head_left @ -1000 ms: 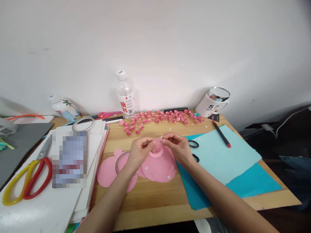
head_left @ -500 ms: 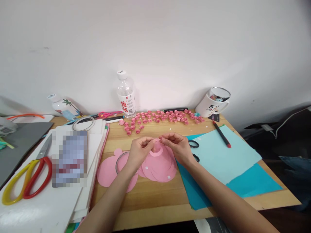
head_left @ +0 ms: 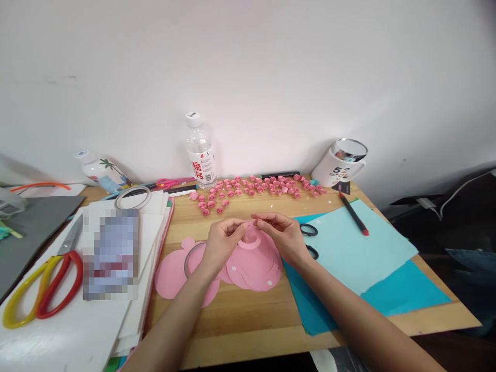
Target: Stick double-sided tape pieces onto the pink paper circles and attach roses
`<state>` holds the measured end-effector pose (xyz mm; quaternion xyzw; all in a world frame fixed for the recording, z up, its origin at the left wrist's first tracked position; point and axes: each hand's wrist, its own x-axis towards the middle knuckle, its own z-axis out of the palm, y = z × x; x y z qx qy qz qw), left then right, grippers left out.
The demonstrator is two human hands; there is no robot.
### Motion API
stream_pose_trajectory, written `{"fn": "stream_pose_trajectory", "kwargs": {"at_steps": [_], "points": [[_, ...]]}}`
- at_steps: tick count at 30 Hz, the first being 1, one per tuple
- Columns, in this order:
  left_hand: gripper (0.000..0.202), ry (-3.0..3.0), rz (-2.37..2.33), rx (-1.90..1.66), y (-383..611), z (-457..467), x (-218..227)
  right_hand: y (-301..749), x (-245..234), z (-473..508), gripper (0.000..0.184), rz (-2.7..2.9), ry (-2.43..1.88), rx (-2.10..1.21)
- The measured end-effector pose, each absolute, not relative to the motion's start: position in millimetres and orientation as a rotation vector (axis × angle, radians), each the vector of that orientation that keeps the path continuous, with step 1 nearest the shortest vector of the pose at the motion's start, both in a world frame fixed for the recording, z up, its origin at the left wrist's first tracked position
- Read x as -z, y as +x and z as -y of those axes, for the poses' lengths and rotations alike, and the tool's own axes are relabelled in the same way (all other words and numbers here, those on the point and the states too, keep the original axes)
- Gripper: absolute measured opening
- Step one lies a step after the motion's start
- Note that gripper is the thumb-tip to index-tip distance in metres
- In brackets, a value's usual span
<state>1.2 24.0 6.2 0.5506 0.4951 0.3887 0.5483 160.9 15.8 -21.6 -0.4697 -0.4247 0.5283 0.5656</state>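
Observation:
Fingertips of my left hand (head_left: 225, 242) and my right hand (head_left: 282, 235) meet over the middle of the table, both pinching a curled strip of pink paper (head_left: 250, 243). Part of the strip hangs as a loop below the fingers; its upper end is hidden by them. Beneath lie overlapping pink paper circles (head_left: 256, 268) with small white scraps on them. Left of these, more pink circles (head_left: 170, 276) lie flat, a metal ring (head_left: 186, 261) on top and partly behind my left forearm. Beyond my hands, many small pink paper rolls (head_left: 232, 192) are spread along the wall.
Yellow-and-red scissors (head_left: 58, 279) and a blurred-out packet (head_left: 114, 253) lie on white sheets (head_left: 50, 346) at left. A bottle (head_left: 202, 155) and a mug (head_left: 339, 163) stand by the wall. Black scissor handles (head_left: 309, 230), blue paper (head_left: 406, 289) and a marker (head_left: 354, 216) are right.
My right fingers have shifted slightly around the pink strip, with one fingertip reaching a little further left. Both hands otherwise keep their place, and the things on the table have not moved.

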Motion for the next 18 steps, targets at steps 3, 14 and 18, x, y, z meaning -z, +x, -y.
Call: {"fn": "stream_pose_trajectory", "kwargs": {"at_steps": [3, 14, 18], "points": [[0.021, 1.309, -1.174, -0.925, 0.6, -23.9, -6.4, 161.2, 20.9, -15.3, 0.022, 1.03, -1.105, -1.241], [0.016, 1.282, -1.16, -0.927, 4.2, -23.0, -9.5, 160.8, 22.6, -16.6, 0.018, 0.966, -1.069, -1.225], [0.013, 1.279, -1.147, -0.919, 4.9, -21.7, -12.2, 160.7, 24.3, -17.2, 0.017, 0.981, -1.065, -1.203]]}}
